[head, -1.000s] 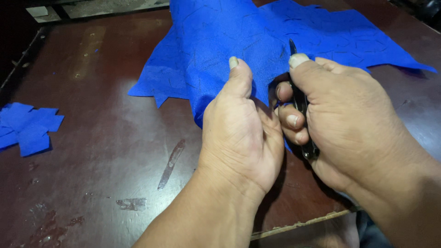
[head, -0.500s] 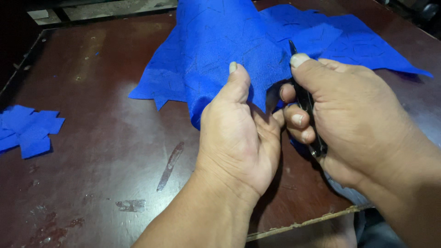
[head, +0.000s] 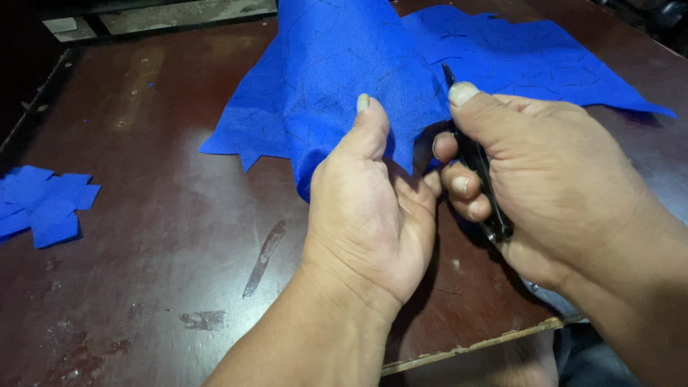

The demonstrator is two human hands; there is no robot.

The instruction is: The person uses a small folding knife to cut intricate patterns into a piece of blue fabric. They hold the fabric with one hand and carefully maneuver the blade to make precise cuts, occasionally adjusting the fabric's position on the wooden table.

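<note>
- Left hand (head: 369, 215): closed on a lifted fold of blue fabric sheet (head: 344, 64), thumb pressed flat on the near face, fingers hidden behind the cloth.
- Right hand (head: 545, 172): wrapped shut around black scissors (head: 476, 161); thumb along the top, fingers curled through the handles. Blade tip shows just above the thumbnail, against the fabric edge. Whether the blades are parted cannot be told.
- Hands just beside each other, fingertips nearly touching below the fold.
- Fabric sheet: faint dark outlines marked on it; near edge jagged with notches. Raised at the hands, the rest spread flat toward the far right of the counter (head: 158, 215).
- Counter: dark reddish-brown, worn and scuffed, pale scrape left of the left wrist.
- Cut blue fabric pieces (head: 43, 204): small pile at the left edge, well apart from both hands.
</note>
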